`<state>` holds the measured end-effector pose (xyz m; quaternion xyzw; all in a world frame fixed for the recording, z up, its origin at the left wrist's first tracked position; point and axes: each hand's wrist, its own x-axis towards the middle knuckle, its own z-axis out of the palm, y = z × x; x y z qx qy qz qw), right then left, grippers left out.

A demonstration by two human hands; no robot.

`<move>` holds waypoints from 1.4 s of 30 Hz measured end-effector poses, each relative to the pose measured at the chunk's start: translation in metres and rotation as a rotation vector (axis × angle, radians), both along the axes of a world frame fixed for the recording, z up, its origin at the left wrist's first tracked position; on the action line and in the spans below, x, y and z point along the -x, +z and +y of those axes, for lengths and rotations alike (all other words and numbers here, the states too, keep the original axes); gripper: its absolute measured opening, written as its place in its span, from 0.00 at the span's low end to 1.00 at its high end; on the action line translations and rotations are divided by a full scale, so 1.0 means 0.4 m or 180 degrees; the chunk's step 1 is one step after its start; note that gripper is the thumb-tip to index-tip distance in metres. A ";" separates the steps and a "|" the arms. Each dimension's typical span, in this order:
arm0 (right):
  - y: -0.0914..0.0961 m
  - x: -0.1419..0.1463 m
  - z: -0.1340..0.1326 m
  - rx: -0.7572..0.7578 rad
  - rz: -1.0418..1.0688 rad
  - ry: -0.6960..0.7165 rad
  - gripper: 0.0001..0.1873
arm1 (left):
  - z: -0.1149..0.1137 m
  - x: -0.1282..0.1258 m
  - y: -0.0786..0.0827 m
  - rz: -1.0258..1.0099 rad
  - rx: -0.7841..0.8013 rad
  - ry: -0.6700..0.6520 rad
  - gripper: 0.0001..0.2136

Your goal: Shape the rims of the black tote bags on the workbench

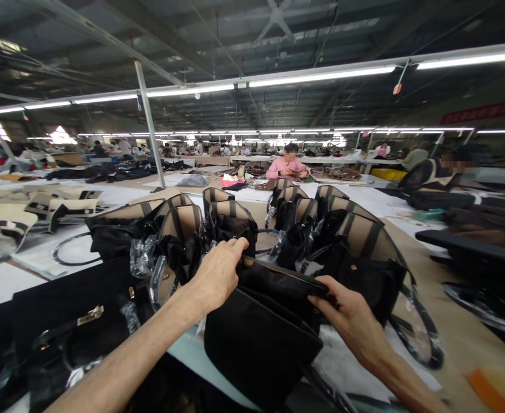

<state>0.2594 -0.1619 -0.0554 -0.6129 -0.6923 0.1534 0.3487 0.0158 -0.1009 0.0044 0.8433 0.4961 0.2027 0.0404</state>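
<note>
A black handbag (263,338) is in front of me at the table's near edge, its flap hanging toward me and its mouth partly open. My left hand (222,269) grips the upper left corner of its rim, fingers curled over the edge. At the opposite corner, my right hand (342,304) pinches the rim between thumb and fingers. Dark lining shows between the two hands. Below the right hand a black strap (325,390) trails off the bag. The bag's underside is out of sight.
Several black bags with beige insides (366,241) stand close behind. Flat black bags with gold clasps (91,315) lie at left. Patterned pieces (7,221) are farther left. A strap wrapped in plastic (428,338) and an orange object (496,390) are at right. A person in pink (289,166) sits across.
</note>
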 end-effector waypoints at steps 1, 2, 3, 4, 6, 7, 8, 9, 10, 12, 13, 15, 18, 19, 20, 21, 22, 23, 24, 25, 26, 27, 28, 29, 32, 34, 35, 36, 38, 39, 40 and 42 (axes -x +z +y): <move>-0.009 0.000 0.002 0.0010 0.0021 -0.0002 0.07 | -0.012 -0.007 0.004 0.0008 -0.0142 -0.0067 0.24; -0.015 0.000 0.003 0.0035 0.0039 0.0004 0.08 | -0.026 -0.015 0.010 -0.0003 -0.0253 -0.0146 0.22; -0.020 -0.002 0.004 0.0054 0.0050 0.0010 0.08 | -0.040 -0.022 0.017 -0.0014 -0.0302 -0.0228 0.19; -0.022 -0.003 0.004 0.0062 0.0061 0.0004 0.08 | -0.054 -0.029 0.024 -0.0013 -0.0291 -0.0296 0.15; -0.021 -0.005 0.004 0.0080 0.0074 -0.0028 0.08 | -0.075 -0.041 0.031 0.0050 -0.0186 -0.0338 0.08; -0.020 -0.005 0.003 0.0082 0.0076 -0.0058 0.08 | -0.082 -0.045 0.029 0.0112 -0.0123 -0.0314 0.06; -0.019 -0.004 0.002 0.0075 0.0071 -0.0092 0.09 | -0.086 -0.048 0.024 0.0192 -0.0064 -0.0258 0.05; -0.017 -0.002 0.002 0.0058 0.0054 -0.0132 0.09 | -0.088 -0.050 0.017 0.0287 -0.0014 -0.0168 0.05; -0.015 0.001 0.001 0.0037 0.0029 -0.0166 0.09 | -0.088 -0.052 0.009 0.0383 0.0018 -0.0063 0.06; -0.011 0.007 0.002 -0.0004 -0.0029 -0.0216 0.08 | -0.086 -0.056 -0.007 0.0563 0.0077 0.0112 0.06; -0.009 0.010 0.002 -0.0011 -0.0060 -0.0238 0.08 | -0.085 -0.059 -0.013 0.0646 0.0095 0.0174 0.06; -0.005 0.015 0.003 -0.0008 -0.0099 -0.0289 0.07 | -0.084 -0.067 -0.019 0.0780 -0.0016 0.0180 0.07; -0.002 0.018 0.005 0.0028 -0.0085 -0.0355 0.07 | -0.086 -0.079 -0.016 0.0889 -0.0495 0.0016 0.08; -0.003 0.019 0.006 0.0033 -0.0065 -0.0353 0.07 | -0.086 -0.082 -0.015 0.0908 -0.0570 0.0006 0.07; -0.003 0.019 0.006 0.0035 -0.0043 -0.0340 0.07 | -0.086 -0.084 -0.014 0.0920 -0.0553 0.0044 0.06; -0.004 0.019 0.007 0.0035 -0.0028 -0.0327 0.06 | -0.085 -0.086 -0.015 0.0925 -0.0470 0.0122 0.06; -0.005 0.020 0.007 0.0028 -0.0019 -0.0320 0.06 | -0.083 -0.088 -0.016 0.0923 -0.0367 0.0217 0.05; -0.005 0.020 0.007 0.0022 -0.0019 -0.0324 0.06 | -0.081 -0.089 -0.020 0.0917 -0.0293 0.0302 0.04; -0.005 0.021 0.007 0.0016 -0.0031 -0.0339 0.07 | -0.079 -0.089 -0.024 0.0907 -0.0275 0.0348 0.04; -0.006 0.021 0.006 0.0007 -0.0055 -0.0363 0.07 | -0.077 -0.089 -0.029 0.0892 -0.0324 0.0349 0.04; -0.006 0.022 0.006 -0.0011 -0.0084 -0.0383 0.07 | -0.074 -0.089 -0.035 0.0880 -0.0413 0.0298 0.03; -0.006 0.022 0.006 -0.0027 -0.0113 -0.0385 0.07 | -0.072 -0.089 -0.040 0.0864 -0.0512 0.0214 0.03; -0.006 0.022 0.007 -0.0044 -0.0134 -0.0381 0.08 | -0.069 -0.088 -0.043 0.0837 -0.0592 0.0112 0.04; -0.005 0.022 0.007 -0.0061 -0.0146 -0.0379 0.08 | -0.068 -0.086 -0.046 0.0796 -0.0636 0.0002 0.05; -0.004 0.019 0.017 -0.0091 -0.0140 -0.0383 0.09 | -0.071 -0.076 -0.043 0.0620 -0.0622 -0.0459 0.08; -0.003 0.015 0.030 -0.0084 -0.0074 -0.0374 0.09 | -0.081 -0.062 -0.038 0.0485 -0.0587 -0.0983 0.09; -0.001 0.012 0.037 -0.0076 -0.0021 -0.0353 0.09 | -0.088 -0.053 -0.036 0.0417 -0.0531 -0.1234 0.09; 0.000 0.010 0.045 -0.0073 0.0039 -0.0333 0.09 | -0.095 -0.043 -0.034 0.0344 -0.0426 -0.1427 0.09; 0.001 0.007 0.057 -0.0074 0.0142 -0.0298 0.10 | -0.109 -0.023 -0.031 0.0182 -0.0109 -0.1542 0.10; 0.001 0.006 0.061 -0.0071 0.0172 -0.0285 0.11 | -0.113 -0.015 -0.030 0.0105 0.0061 -0.1515 0.10; 0.000 0.006 0.063 -0.0062 0.0192 -0.0278 0.11 | -0.116 -0.008 -0.029 0.0041 0.0219 -0.1480 0.10; -0.001 0.008 0.063 -0.0043 0.0212 -0.0298 0.11 | -0.118 -0.005 -0.026 -0.0051 0.0449 -0.1396 0.09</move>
